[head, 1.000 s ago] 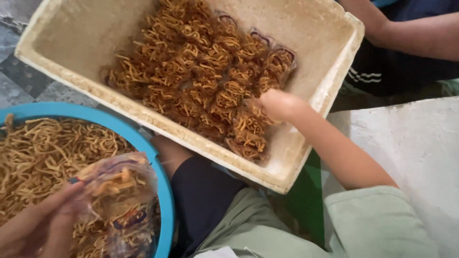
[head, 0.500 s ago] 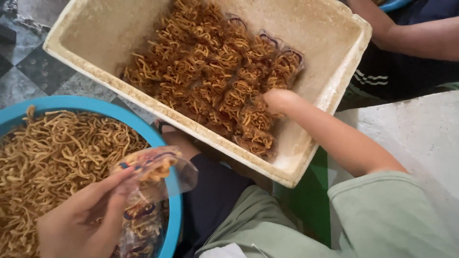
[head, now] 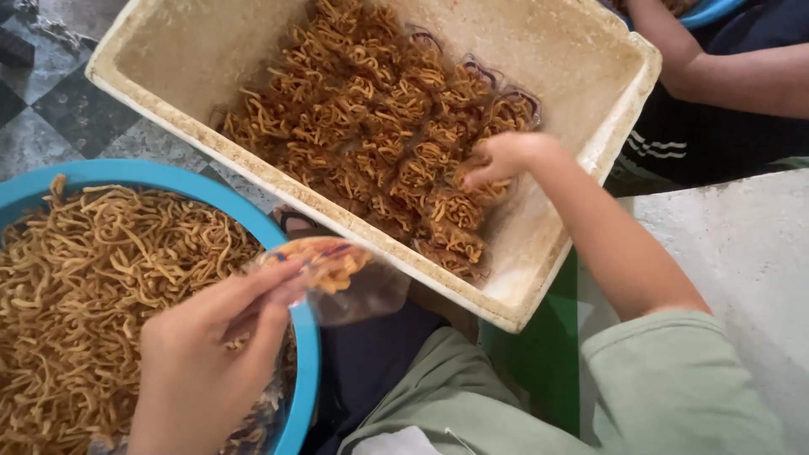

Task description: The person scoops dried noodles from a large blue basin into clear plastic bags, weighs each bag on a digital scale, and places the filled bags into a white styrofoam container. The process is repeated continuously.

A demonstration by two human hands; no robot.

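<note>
now my left hand pinches a light, crackly snack bag by its top edge, and my right hand presses loosely, unclenched, on packed bags.

- We see a small clear plastic bag, partly filled with fried noodle sticks, pinched at one end and lying sideways just over the right rim of the blue basin.
- Up and right of the basin, rows of filled packets lie packed side by side in the white foam box; one packet at their right edge is under fingertips.
</note>
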